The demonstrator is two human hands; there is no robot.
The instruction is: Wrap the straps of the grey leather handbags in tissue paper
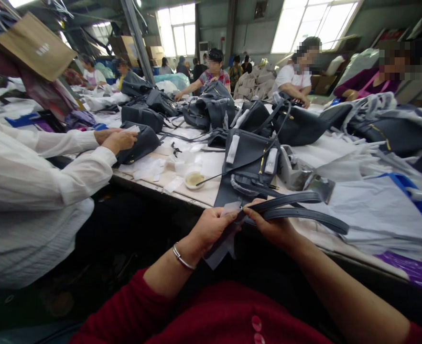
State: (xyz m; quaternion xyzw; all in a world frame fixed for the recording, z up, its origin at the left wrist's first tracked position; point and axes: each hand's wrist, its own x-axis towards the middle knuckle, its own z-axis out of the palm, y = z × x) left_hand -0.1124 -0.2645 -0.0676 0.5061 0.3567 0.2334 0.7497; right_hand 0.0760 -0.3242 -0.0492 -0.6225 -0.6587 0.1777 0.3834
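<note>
Head view: dark, smooth leather-look strap [313, 215], long and flat, two bands curving right, held at the table [167, 191] edge just in front of one boxy dark handbag [248, 155]. Left hand [212, 227] closed, pinching the strap end and thin whitish wrapping [220, 253]; right hand [270, 227] closed in a pinch on the strap. Handbag: smooth, one gold zipper [263, 157], two white-wrapped tabs [232, 149]. One round, shallow dish [194, 180] left of it.
</note>
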